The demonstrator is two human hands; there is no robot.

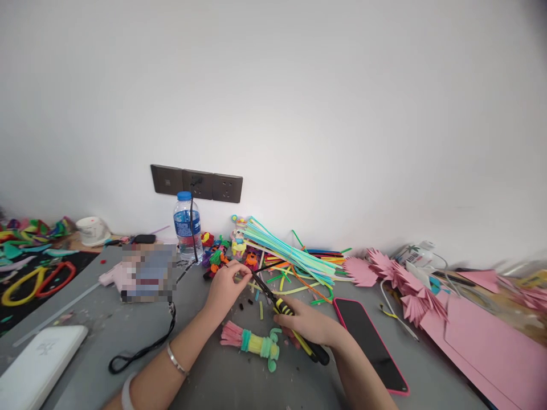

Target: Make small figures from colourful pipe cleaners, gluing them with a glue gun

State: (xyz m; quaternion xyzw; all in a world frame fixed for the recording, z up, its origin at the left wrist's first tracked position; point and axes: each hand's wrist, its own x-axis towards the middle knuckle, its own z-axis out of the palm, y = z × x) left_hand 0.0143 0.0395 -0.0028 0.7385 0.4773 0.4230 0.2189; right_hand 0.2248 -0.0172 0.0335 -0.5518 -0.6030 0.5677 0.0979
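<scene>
The left hand (231, 282) pinches a thin black strand (268, 266) (fingertips together); the right hand (303, 322) wraps a black-and-yellow long-nosed tool (284, 306).

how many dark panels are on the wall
3, side by side on the wall: the left panel, the middle panel with a plug, and the right panel. None seems hidden.

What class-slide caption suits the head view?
Right hand holding a yellow-and-black tool, left hand near its tip, beside a pastel figure lying on a grey table.
</scene>
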